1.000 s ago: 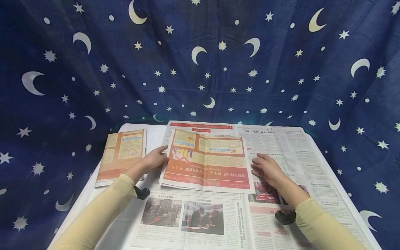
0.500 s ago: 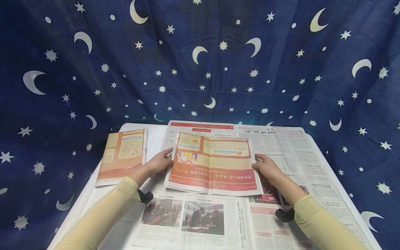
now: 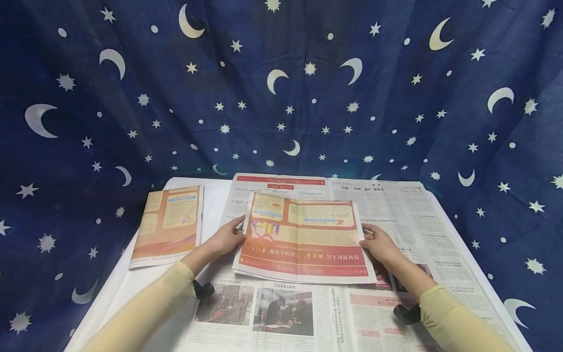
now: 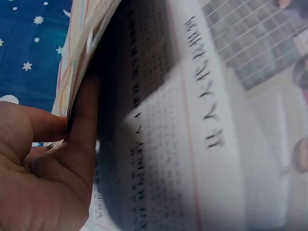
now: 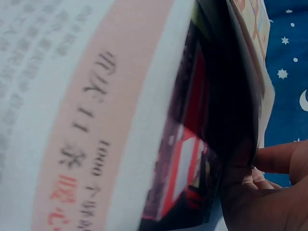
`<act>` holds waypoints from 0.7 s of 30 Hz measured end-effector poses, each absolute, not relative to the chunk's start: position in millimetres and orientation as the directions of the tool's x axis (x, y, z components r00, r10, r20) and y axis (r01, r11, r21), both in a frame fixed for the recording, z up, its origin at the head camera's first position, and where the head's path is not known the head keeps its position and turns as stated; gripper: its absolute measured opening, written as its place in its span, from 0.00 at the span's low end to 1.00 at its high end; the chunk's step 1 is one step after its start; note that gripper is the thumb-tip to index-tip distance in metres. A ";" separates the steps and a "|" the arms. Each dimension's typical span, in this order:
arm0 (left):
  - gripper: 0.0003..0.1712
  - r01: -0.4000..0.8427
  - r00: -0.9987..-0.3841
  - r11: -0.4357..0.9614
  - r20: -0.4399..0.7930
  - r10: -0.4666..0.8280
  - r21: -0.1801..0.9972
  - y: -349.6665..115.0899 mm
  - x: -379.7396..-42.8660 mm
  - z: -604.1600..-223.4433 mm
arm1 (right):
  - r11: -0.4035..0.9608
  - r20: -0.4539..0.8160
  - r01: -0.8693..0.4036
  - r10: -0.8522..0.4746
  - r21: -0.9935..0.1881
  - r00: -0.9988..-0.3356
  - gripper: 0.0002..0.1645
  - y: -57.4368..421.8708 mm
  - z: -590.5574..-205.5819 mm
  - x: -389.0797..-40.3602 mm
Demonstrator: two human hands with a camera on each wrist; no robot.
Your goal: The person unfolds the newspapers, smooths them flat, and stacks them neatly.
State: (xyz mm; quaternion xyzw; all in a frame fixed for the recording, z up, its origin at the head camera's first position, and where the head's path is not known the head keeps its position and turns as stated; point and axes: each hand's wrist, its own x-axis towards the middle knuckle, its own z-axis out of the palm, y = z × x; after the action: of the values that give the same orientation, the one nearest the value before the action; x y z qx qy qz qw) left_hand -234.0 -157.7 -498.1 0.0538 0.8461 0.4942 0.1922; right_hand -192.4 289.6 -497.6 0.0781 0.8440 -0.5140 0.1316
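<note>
A folded newspaper [image 3: 303,239] with an orange and red printed page lies between my two hands in the head view. My left hand [image 3: 228,237] pinches its left edge, and in the left wrist view the left hand [image 4: 53,163] has fingers under the sheets and the thumb at the edge. On the opposite side my right hand [image 3: 380,244] pinches the right edge; the right wrist view shows the right hand [image 5: 269,178] with fingers beneath the layers. Both wrist views show a dark gap between this folded newspaper and the spread newspaper [image 3: 409,215] below it.
A second folded orange newspaper [image 3: 169,227] lies at the left on the white tabletop [image 3: 110,305]. The spread newspaper reaches the table's far edge. Behind hangs a dark blue curtain [image 3: 246,63] with moons and stars.
The folded newspaper has shifted right and slightly toward me. My right hand, earlier beside its right edge, now grips that edge. The left hand has followed to the right.
</note>
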 end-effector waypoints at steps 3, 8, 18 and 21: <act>0.42 -0.088 -0.928 0.508 -0.255 0.270 0.857 -156.7 -231.1 -500.5 | 0.474 -0.303 0.275 0.017 -0.836 -0.953 0.43 289.1 -500.1 -191.0; 0.41 -0.081 -0.942 0.516 -0.235 0.240 0.853 -155.8 -228.0 -502.0 | 0.488 -0.305 0.280 0.030 -0.827 -0.952 0.43 288.2 -500.7 -190.5; 0.36 -0.094 -0.948 0.472 -0.223 0.226 0.876 -162.7 -225.0 -502.3 | 0.540 -0.292 0.265 0.037 -0.799 -0.956 0.43 283.8 -501.0 -190.3; 0.37 -0.099 -0.943 0.447 -0.227 0.244 0.889 -166.4 -226.0 -500.8 | 0.554 -0.289 0.264 0.045 -0.789 -0.956 0.42 283.1 -501.1 -190.5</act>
State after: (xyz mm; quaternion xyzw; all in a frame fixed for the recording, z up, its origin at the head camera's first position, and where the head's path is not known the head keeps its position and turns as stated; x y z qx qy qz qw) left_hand -226.0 -166.4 -500.8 0.0434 0.8349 0.5238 0.1633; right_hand -190.5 283.1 -501.1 0.0885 0.8735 -0.4638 0.1182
